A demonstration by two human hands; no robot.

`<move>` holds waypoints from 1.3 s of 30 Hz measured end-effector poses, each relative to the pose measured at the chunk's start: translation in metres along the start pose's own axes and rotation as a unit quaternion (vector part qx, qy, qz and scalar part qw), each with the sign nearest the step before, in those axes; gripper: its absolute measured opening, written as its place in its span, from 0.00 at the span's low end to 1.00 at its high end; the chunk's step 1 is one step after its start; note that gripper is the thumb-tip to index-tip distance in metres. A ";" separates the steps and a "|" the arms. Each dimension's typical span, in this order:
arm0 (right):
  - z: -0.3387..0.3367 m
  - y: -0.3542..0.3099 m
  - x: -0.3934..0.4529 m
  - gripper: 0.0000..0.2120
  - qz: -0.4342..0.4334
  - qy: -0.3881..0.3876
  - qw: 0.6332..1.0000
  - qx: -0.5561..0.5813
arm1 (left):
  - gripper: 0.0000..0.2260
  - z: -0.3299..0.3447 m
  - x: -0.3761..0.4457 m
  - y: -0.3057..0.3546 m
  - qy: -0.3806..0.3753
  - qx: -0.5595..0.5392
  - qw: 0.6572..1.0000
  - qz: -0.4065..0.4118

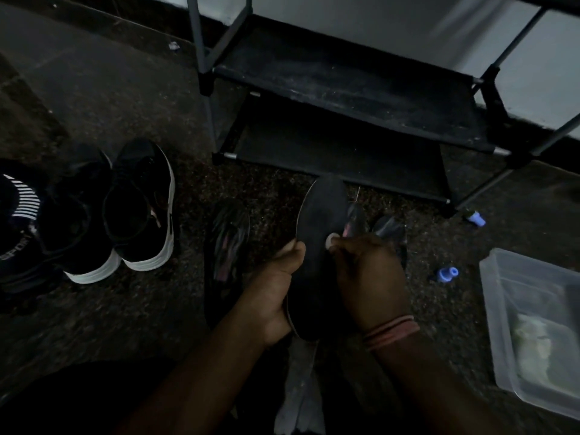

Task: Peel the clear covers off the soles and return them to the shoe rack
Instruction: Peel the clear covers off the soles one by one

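Note:
A dark insole (320, 221) stands on end in front of me, toe pointing at the shoe rack (345, 86). My left hand (273, 290) grips its left edge near the heel. My right hand (367, 277) holds the right edge, thumb pressed on the sole, and pinches a shiny clear cover (356, 219) lifted off that side. A second sole in a glossy cover (226, 246) lies on the floor to the left. The scene is dim, so fine detail is lost.
Two black sneakers with white soles (125, 211) stand at left beside a striped dark shoe (18, 215). A clear plastic tub (533, 328) sits at right. Two small blue caps (447, 273) lie on the floor. Crumpled film (301, 390) lies under my arms.

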State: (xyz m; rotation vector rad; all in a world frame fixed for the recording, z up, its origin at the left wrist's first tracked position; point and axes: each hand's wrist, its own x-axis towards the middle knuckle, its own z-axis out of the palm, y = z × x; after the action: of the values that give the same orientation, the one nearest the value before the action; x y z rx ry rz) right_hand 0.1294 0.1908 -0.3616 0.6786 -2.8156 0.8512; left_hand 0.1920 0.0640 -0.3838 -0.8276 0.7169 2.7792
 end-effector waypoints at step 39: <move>-0.013 -0.048 -0.018 0.07 -0.086 -0.186 0.966 0.158 | 0.31 0.005 -0.003 0.025 0.060 0.025 0.997 0.049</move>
State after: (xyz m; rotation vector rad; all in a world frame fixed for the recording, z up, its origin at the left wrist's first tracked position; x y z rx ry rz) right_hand 0.1670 0.1693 -0.3310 1.2257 -2.8969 1.2711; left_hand 0.1851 0.0446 -0.3688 -0.9823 0.8665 2.8029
